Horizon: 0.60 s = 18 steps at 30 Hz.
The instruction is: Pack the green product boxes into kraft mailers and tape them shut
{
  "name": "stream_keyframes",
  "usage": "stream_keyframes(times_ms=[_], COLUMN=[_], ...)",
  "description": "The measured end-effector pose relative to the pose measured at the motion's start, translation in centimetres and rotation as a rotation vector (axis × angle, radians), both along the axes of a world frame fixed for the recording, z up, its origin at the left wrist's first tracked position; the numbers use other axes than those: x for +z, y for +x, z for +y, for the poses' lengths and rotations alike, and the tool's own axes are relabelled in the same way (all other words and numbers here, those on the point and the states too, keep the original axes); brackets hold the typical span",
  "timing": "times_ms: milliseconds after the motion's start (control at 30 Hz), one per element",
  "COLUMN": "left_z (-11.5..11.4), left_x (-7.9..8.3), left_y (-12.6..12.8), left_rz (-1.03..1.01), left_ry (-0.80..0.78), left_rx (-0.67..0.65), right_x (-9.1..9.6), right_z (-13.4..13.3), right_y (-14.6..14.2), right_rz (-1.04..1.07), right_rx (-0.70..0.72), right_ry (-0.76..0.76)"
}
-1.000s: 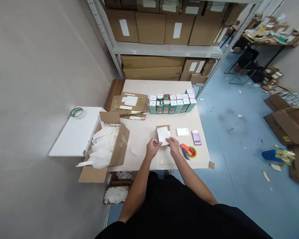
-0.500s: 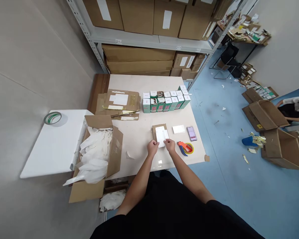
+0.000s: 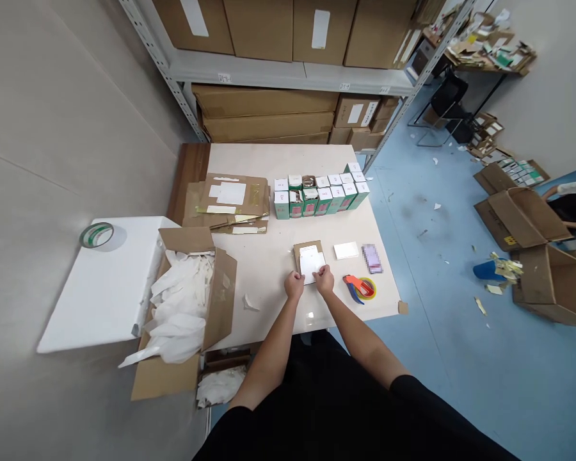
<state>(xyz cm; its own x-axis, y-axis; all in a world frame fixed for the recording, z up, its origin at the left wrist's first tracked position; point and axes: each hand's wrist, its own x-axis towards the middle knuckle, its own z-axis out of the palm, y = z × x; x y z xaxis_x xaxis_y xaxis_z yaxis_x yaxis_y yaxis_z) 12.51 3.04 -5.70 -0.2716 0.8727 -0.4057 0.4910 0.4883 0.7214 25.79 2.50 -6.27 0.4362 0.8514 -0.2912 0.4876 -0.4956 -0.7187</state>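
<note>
A white paper sheet (image 3: 310, 260) lies over a small brown cardboard piece (image 3: 299, 249) near the table's front middle. My left hand (image 3: 294, 285) is closed at the sheet's lower left corner, fingers pinched on its edge. At the lower right edge, my right hand (image 3: 324, 280) pinches the same sheet. Right of the hands are a white stack of cards or small box (image 3: 346, 250), a blurred purple packet (image 3: 372, 258) and an orange-and-blue tape dispenser (image 3: 358, 288) with a yellow roll. The fingertips are too small to show fine detail.
Behind stand green-and-white boxes (image 3: 336, 197) in rows and flattened cardboard (image 3: 233, 195). An open carton (image 3: 221, 298) of white packing sheets is at left, beside a white surface (image 3: 100, 282) with a tape roll (image 3: 96, 235). Another person (image 3: 573, 206) is far right, near open cartons.
My right hand has shifted slightly left along the sheet, closer to my left hand. My left hand stays at its corner. The camera view has turned a little.
</note>
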Motion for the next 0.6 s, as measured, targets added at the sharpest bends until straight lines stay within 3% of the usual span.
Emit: stream_keyframes(times_ms=[267,600], left_z=[0.1,0.7], left_x=[-0.1,1.2], left_y=[0.2,0.5], left_rz=[0.082,0.171], left_ry=[-0.025,-0.158], left_rx=[-0.006,-0.046], right_x=[0.2,1.8], right_z=[0.6,1.4], right_y=[-0.3,-0.6], right_rz=[-0.041,-0.146], right_rx=[0.044,0.154], right_ry=[-0.072,-0.27])
